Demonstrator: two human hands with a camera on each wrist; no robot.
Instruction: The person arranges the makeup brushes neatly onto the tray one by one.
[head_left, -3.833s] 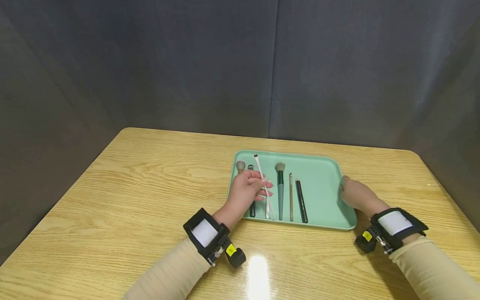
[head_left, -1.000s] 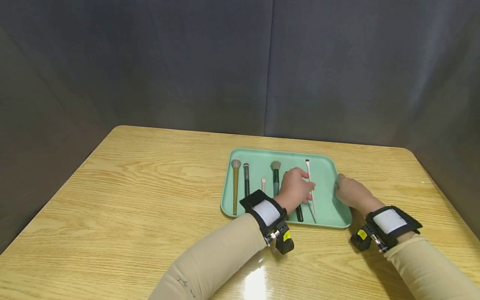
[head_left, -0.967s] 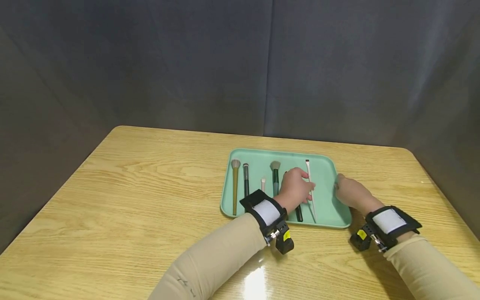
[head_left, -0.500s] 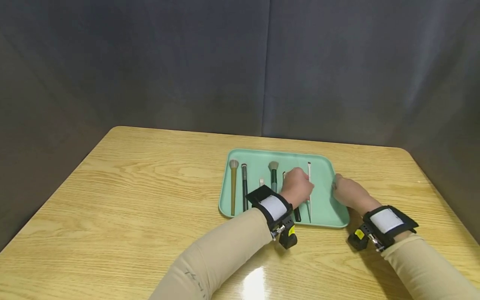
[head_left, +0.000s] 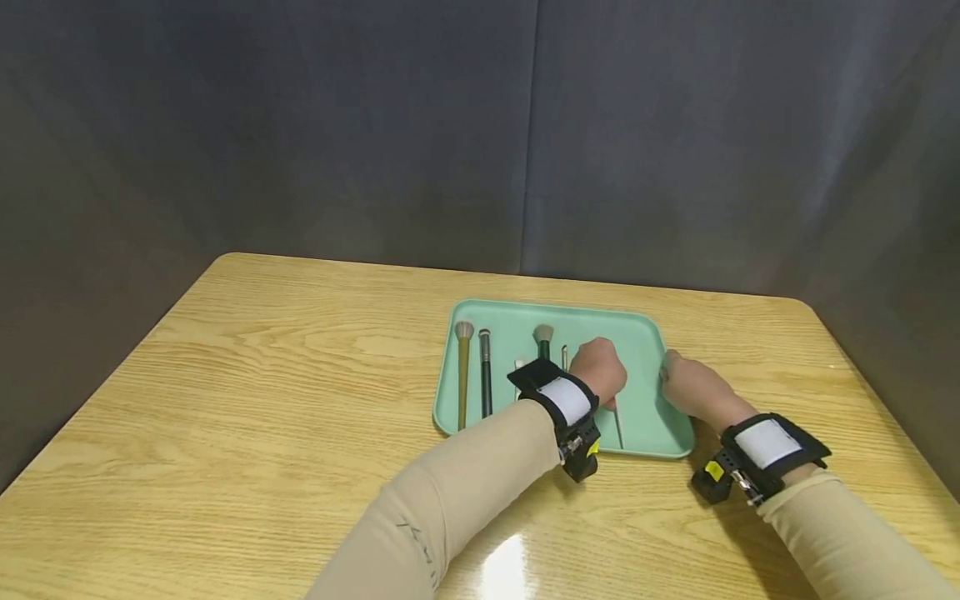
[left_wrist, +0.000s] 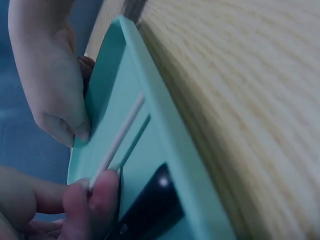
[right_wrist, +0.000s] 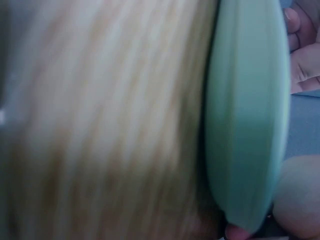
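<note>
Sitting on the wooden table [head_left: 247, 400], the mint tray [head_left: 645, 333] holds a row of brushes. Right hand [head_left: 693, 387] grips the tray's right rim, fingers curled over the edge. Left hand [head_left: 600, 372] pinches the thin white brush [left_wrist: 120, 137], lying flat in the tray's right part, beside a black-handled brush [left_wrist: 150, 207].

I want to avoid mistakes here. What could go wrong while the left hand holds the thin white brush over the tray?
The left hand pinches the white brush only at its end, so it may slip or roll. The black brush lies close beside it and could be knocked. The right hand holds just the tray edge, so the tray may slide.
</note>
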